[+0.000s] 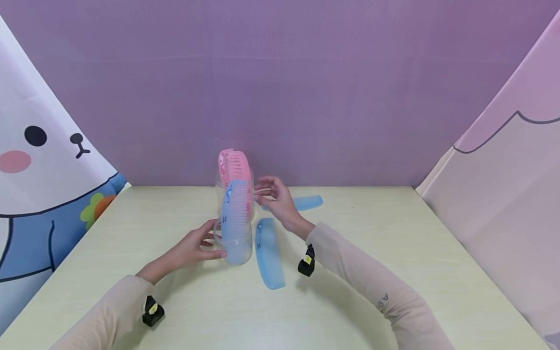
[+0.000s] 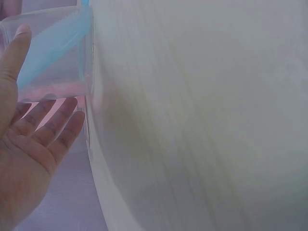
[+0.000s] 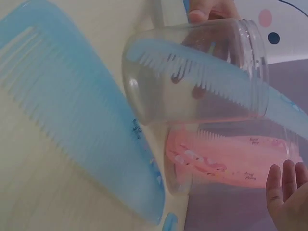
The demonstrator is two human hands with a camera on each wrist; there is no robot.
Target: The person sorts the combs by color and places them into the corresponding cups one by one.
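A clear plastic jar [image 1: 245, 253] stands with a light-blue comb [image 1: 235, 214] upright in it. My left hand [image 1: 194, 247] holds this jar from the left side, thumb on the near wall and fingers round the far one, as the left wrist view also shows. Directly behind stands a second clear jar [image 3: 180, 185] with pink combs [image 1: 235, 165] in it. My right hand [image 1: 280, 201] is beside the back jar's right side, near its rim, fingers loosely bent and holding nothing.
A light-blue comb [image 1: 269, 255] lies flat on the table just right of the front jar. Another blue comb [image 1: 309, 202] lies farther back, partly hidden by my right hand. A purple cloth backdrop [image 1: 328, 97] hangs at the table's far edge [image 1: 372, 186].
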